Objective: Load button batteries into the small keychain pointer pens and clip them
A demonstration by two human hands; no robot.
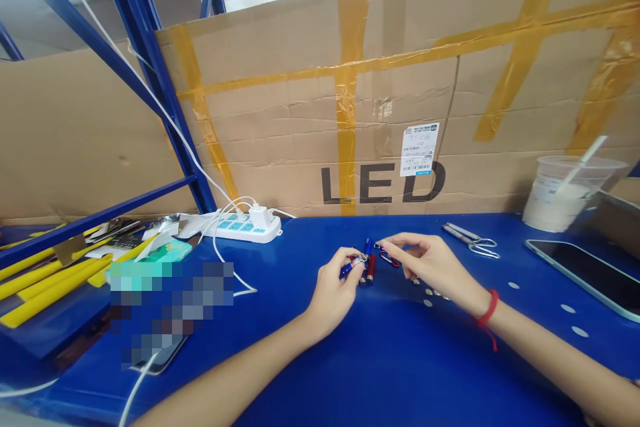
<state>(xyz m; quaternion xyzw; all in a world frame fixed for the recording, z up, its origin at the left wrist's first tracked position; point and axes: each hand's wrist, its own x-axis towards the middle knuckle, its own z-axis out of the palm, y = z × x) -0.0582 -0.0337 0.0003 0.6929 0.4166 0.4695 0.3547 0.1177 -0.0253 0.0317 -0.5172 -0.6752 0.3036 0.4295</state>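
Note:
My left hand (334,290) is closed, pinching a small blue tube with a silver end (346,270), possibly a mini flashlight. My right hand (433,265) is also closed, thumb and forefinger together beside a small metal clip (377,245); what it grips is too small to make out. Between the hands lie a dark red tube (371,269) and another blue tube (369,247). A red carabiner-like clip (389,258) rests just under my right fingertips. Several small silver discs, like button cells (429,292), are scattered below my right hand.
Scissors (470,240) lie behind my right hand. Farther right are a phone (590,273) and a plastic cup with a straw (557,197). A power strip (245,227) with white cables stands back left, near yellow strips (55,283). Cardboard (280,140) walls the blue table's back.

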